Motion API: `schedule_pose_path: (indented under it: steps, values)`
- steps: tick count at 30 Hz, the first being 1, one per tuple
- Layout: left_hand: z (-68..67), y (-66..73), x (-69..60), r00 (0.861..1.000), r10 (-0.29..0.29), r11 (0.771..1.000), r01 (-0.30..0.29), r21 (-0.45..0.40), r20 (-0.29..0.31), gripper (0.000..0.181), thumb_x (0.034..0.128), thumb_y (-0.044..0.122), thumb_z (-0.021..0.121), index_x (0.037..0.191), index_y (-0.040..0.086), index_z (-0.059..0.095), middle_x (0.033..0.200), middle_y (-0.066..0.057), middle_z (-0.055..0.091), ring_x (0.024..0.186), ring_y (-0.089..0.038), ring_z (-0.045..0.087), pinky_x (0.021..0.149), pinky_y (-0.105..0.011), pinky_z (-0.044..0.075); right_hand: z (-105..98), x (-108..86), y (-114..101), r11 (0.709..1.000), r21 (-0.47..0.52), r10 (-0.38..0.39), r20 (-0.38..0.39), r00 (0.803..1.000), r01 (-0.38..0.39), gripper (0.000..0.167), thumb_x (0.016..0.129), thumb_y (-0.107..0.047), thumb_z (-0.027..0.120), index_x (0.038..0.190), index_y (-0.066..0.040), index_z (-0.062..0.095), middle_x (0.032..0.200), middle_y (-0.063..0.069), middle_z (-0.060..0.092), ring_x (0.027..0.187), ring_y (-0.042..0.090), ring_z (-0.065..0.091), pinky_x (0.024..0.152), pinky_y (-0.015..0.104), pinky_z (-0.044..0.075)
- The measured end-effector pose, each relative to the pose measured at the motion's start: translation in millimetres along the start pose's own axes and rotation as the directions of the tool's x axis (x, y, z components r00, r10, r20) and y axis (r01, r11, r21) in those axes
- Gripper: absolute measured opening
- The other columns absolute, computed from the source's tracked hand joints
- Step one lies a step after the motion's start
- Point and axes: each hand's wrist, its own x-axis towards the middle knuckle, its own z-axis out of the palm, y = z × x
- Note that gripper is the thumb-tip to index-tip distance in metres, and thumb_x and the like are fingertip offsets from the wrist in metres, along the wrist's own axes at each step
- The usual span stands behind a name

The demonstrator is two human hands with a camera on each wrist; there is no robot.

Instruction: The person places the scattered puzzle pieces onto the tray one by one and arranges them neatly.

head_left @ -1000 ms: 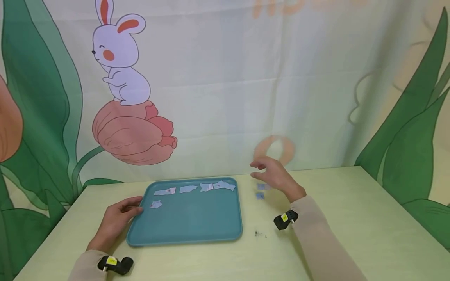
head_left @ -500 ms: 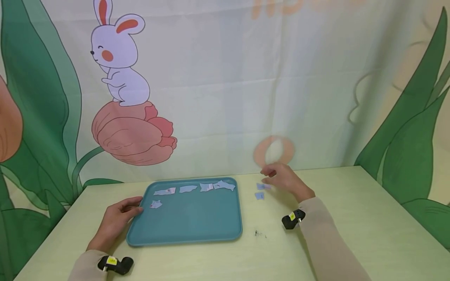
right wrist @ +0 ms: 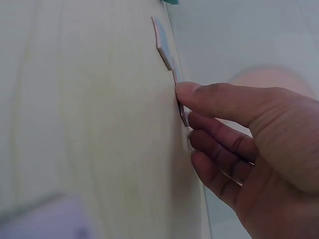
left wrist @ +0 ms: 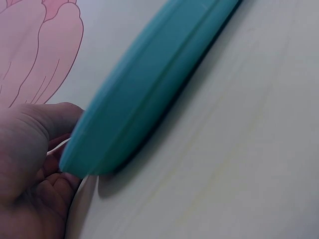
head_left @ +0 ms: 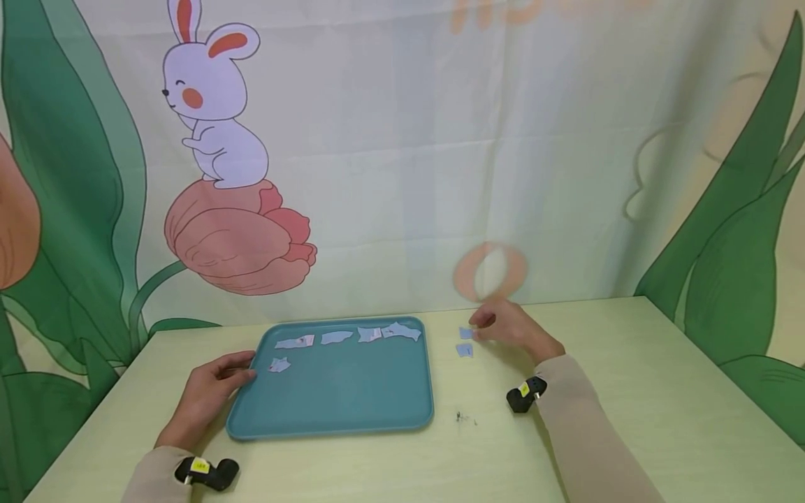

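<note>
At the left edge of the teal tray (head_left: 333, 405), my left hand (head_left: 204, 398) grips the rim; the left wrist view has the tray's corner (left wrist: 129, 99) between thumb and fingers of that hand (left wrist: 35, 159). My right hand (head_left: 512, 328) is at the back of the table, right of the tray. In the right wrist view its thumb and fingertips (right wrist: 189, 107) pinch a thin flat piece (right wrist: 178, 74) by its edges, next to another piece (right wrist: 162, 44). A light blue piece (head_left: 464, 351) lies just in front. Several irregular pieces (head_left: 336, 338) lie along the tray's back, one (head_left: 279, 365) below them.
Small dark specks (head_left: 462, 418) lie on the pale table (head_left: 352, 471) right of the tray. Behind the table hangs a curtain (head_left: 377, 175) printed with a rabbit and flowers. A black wrist camera (head_left: 527, 394) sits on the right sleeve.
My right hand has moved right and down onto the piece at the back, its fingers closing there. My left hand and the tray have not moved.
</note>
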Motion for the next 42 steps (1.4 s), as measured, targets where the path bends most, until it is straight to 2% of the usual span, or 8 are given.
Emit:
schedule_pose_path:
  steps: [7, 26, 34, 42]
  values:
    - [0.8, 0.5, 0.1, 1.000, -0.007, 1.000, 0.007, -0.003, -0.002, 0.048, 0.1070, 0.012, 0.064, 0.151, -0.004, 0.054, 0.144, -0.028, 0.059, 0.130, -0.042, 0.057, 0.111, -0.055, 0.048, 1.3, -1.4, 4.2, 1.000, -0.017, 0.009, 0.011, 1.000, -0.008, 0.013, 0.093, -0.007, 0.080, 0.105, 0.000, 0.080, 0.100, 0.006, 0.076, 0.095, 0.023, 0.065, 0.088, 0.041, 0.054]
    - [1.1, -0.3, -0.3, 1.000, -0.002, 1.000, 0.002, -0.008, 0.000, 0.048, 0.1071, 0.012, 0.064, 0.151, -0.004, 0.054, 0.146, -0.028, 0.057, 0.130, -0.041, 0.055, 0.111, -0.056, 0.047, 3.8, 0.1, 8.8, 0.999, -0.025, 0.029, -0.003, 1.000, -0.030, 0.013, 0.093, -0.012, 0.081, 0.102, -0.004, 0.080, 0.095, 0.001, 0.075, 0.088, 0.018, 0.064, 0.079, 0.035, 0.054]
    - [0.9, -0.8, 0.6, 1.000, -0.008, 1.000, 0.008, -0.010, 0.002, 0.048, 0.1072, 0.012, 0.063, 0.152, -0.004, 0.053, 0.146, -0.029, 0.057, 0.131, -0.042, 0.055, 0.112, -0.057, 0.047, 4.6, 0.5, 8.1, 0.999, -0.024, 0.025, -0.010, 1.000, -0.025, 0.016, 0.093, -0.017, 0.080, 0.103, -0.005, 0.081, 0.097, 0.001, 0.076, 0.091, 0.019, 0.065, 0.083, 0.037, 0.053]
    - [1.2, 0.0, -0.2, 1.000, -0.006, 1.000, 0.006, -0.008, 0.000, 0.048, 0.1073, 0.011, 0.063, 0.152, -0.004, 0.053, 0.146, -0.028, 0.056, 0.132, -0.042, 0.054, 0.112, -0.057, 0.046, 6.4, 2.0, 6.5, 0.999, -0.031, -0.018, -0.058, 0.998, 0.016, 0.013, 0.097, -0.012, 0.074, 0.105, -0.005, 0.082, 0.103, 0.003, 0.076, 0.098, 0.023, 0.066, 0.091, 0.042, 0.054]
